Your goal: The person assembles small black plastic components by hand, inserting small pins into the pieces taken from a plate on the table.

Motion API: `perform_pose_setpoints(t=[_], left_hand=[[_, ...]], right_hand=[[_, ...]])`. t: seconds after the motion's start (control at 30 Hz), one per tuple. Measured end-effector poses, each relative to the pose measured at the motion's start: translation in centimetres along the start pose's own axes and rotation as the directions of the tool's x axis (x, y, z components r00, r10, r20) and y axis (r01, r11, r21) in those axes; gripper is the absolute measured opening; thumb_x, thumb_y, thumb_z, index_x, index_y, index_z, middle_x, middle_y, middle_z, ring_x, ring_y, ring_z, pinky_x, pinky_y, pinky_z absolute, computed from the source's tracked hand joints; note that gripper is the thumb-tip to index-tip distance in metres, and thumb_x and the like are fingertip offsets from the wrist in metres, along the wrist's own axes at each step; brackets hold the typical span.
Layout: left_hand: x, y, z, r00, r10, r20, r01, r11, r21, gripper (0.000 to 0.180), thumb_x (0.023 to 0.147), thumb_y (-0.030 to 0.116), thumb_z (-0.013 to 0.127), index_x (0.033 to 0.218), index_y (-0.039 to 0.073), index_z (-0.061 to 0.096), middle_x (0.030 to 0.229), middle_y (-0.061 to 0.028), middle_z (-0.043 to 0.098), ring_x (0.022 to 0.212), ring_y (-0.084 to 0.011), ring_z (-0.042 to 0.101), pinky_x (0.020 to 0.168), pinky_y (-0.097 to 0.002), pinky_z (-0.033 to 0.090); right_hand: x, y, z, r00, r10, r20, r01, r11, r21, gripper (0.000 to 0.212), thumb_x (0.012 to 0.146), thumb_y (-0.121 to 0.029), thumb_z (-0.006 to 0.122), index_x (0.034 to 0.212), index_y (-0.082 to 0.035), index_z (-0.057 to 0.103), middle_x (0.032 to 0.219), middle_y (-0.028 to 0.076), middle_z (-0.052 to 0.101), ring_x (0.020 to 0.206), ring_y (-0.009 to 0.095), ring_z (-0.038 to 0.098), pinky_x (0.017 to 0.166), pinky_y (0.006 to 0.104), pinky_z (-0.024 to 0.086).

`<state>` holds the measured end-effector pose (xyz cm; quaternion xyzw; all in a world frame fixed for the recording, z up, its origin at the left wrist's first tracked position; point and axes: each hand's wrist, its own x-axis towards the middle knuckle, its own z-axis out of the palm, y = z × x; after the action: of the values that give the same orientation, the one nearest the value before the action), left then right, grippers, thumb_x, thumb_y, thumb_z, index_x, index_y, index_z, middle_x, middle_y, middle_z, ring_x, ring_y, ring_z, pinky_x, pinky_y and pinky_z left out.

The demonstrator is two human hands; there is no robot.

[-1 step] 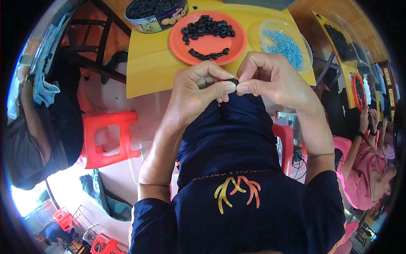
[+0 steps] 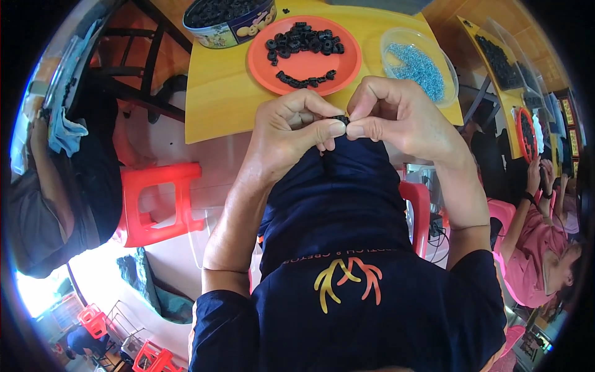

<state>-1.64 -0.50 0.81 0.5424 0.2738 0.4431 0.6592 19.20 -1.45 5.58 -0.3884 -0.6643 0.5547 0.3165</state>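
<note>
Just off the table's near edge, my left hand [image 2: 287, 130] pinches a small black plastic part [image 2: 341, 118] between thumb and fingers. Against its right side, the thumb and index finger of my right hand [image 2: 406, 121] are pressed together; whatever they hold is too small and covered to make out. Beyond my hands sits an orange-red plate [image 2: 263, 71] with a heap of black plastic parts [image 2: 304, 40] and a curved row of smaller-looking ones [image 2: 307, 81] along its near side. To the right, a clear round tub [image 2: 455, 84] holds many tiny bluish metallic pieces [image 2: 416, 68].
A printed oval tin [image 2: 229, 34] full of black parts stands at the back left of the yellow table [image 2: 214, 105]. One loose part [image 2: 286, 11] lies behind the plate. Red stools [image 2: 158, 204] stand nearby. A person [image 2: 536, 248] works at the right; another [image 2: 68, 186] sits left.
</note>
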Motion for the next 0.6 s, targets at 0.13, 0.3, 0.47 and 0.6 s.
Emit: perform_pose_setpoints(t=[0.13, 0.3, 0.47, 0.6], left_hand=[[0.4, -0.7, -0.7, 0.995, -0.074, 0.062, 0.084, 0.98, -0.179, 0.011, 0.084, 0.001, 0.069, 0.093, -0.002, 0.063, 0.078, -0.0076, 0.065, 0.064, -0.0122, 0.062, 0.056, -0.0232, 0.049], [0.5, -0.9, -0.8, 0.998, -0.06, -0.037, 0.049, 0.969, -0.241, 0.014, 0.086, 0.005, 0.069, 0.097, -0.001, 0.063, 0.079, -0.0094, 0.066, 0.065, -0.0147, 0.064, 0.057, -0.0241, 0.051], [0.3, -0.6, -0.4, 0.995, -0.085, -0.057, 0.065, 0.955, -0.29, 0.018, 0.089, 0.006, 0.066, 0.104, -0.002, 0.062, 0.085, -0.0122, 0.067, 0.071, -0.0166, 0.066, 0.062, -0.0248, 0.053], [0.2, -0.2, -0.1, 0.996, -0.085, -0.011, 0.075, 0.922, -0.381, 0.019, 0.09, 0.006, 0.065, 0.106, -0.003, 0.061, 0.088, -0.013, 0.067, 0.074, -0.0175, 0.067, 0.064, -0.0256, 0.055]], right_hand=[[-0.2, -0.8, 1.0, 0.983, -0.149, -0.107, 0.101, 0.925, -0.365, 0.014, 0.082, -0.005, 0.07, 0.081, 0.002, 0.059, 0.074, 0.005, 0.063, 0.068, 0.012, 0.06, 0.062, 0.0267, 0.047], [0.6, 0.4, 2.0, 0.933, -0.249, -0.261, 0.172, 0.942, -0.287, 0.013, 0.081, -0.005, 0.071, 0.085, 0.002, 0.061, 0.076, 0.007, 0.064, 0.07, 0.012, 0.063, 0.063, 0.0261, 0.05], [0.1, 2.7, 3.2, 0.825, -0.425, -0.371, 0.345, 0.9, -0.265, 0.013, 0.084, -0.001, 0.069, 0.093, 0.003, 0.062, 0.087, 0.008, 0.065, 0.075, 0.012, 0.065, 0.067, 0.0242, 0.053], [-0.7, 2.4, 4.0, 0.846, -0.323, -0.424, 0.368, 0.93, 0.027, 0.016, 0.088, 0.003, 0.063, 0.104, 0.005, 0.058, 0.095, 0.009, 0.064, 0.082, 0.013, 0.065, 0.072, 0.025, 0.055]])
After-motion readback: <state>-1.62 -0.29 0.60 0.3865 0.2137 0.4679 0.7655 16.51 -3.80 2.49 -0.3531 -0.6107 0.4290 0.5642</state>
